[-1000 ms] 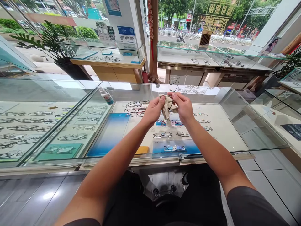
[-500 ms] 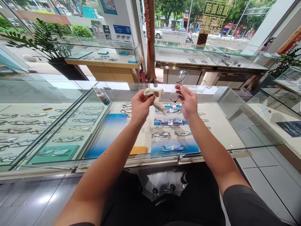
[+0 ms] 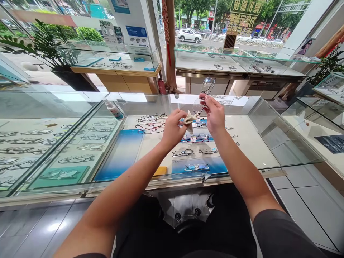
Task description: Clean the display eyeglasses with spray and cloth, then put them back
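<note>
My left hand (image 3: 174,129) is closed around a crumpled cloth (image 3: 190,120), which sticks out past my fingers toward my right hand (image 3: 215,115). With the right I pinch the glasses (image 3: 208,86) between thumb and fingertips near the middle of the frame, one lens above my fingers and the other below them. The lower lens is right beside the cloth; I can't tell whether they touch. Both hands are raised over the glass counter (image 3: 258,143).

Below the counter's near edge are my dark-clothed legs, a stool base (image 3: 188,222) and grey floor tiles (image 3: 306,204). Inside the counter, toward its near side, are a yellow item (image 3: 160,171) and a blue panel (image 3: 119,154); farther in, rows of spectacle frames (image 3: 182,152) lie on a pale surface. A green tray (image 3: 64,175) sits in the counter's left section. A spray bottle (image 3: 114,110) is by the counter's far side, left of my hands.

Beyond the counter are a wooden cabinet (image 3: 125,84) with a glass top, a trunk-like post (image 3: 170,71) and another glass case (image 3: 212,66). A potted plant (image 3: 44,39) is beyond the counter's left part. Farthest off, through the window, a white car (image 3: 189,35) is on the street.
</note>
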Available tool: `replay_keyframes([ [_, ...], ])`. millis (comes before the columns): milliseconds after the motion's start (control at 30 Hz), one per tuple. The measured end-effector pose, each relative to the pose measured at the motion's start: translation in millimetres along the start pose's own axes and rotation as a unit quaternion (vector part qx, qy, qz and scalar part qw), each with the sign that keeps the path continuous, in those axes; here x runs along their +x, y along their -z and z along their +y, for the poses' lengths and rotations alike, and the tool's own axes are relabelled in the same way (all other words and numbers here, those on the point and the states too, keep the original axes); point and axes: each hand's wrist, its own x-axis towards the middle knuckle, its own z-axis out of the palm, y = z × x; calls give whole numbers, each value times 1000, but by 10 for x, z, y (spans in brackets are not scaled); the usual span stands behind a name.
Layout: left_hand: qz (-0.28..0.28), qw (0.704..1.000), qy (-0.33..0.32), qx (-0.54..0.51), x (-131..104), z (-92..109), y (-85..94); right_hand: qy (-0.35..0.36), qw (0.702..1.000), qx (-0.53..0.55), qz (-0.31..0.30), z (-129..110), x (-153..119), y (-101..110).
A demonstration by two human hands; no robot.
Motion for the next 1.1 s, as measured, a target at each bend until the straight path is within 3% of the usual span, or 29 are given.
replay_keyframes([
  [300,-9,1000,3,4,1,-46,8,3,1000,-22,2,-22,-8,-5],
  [567,96,991,53,-73,144,-210,196,18,998,-54,-3,-67,-39,-15],
  [833,30,998,36,-36,57,-133,55,12,997,-72,2,-74,-55,-39],
  [1100,26,999,21,-23,52,-117,24,22,999,-45,-14,-64,-60,-31],
])
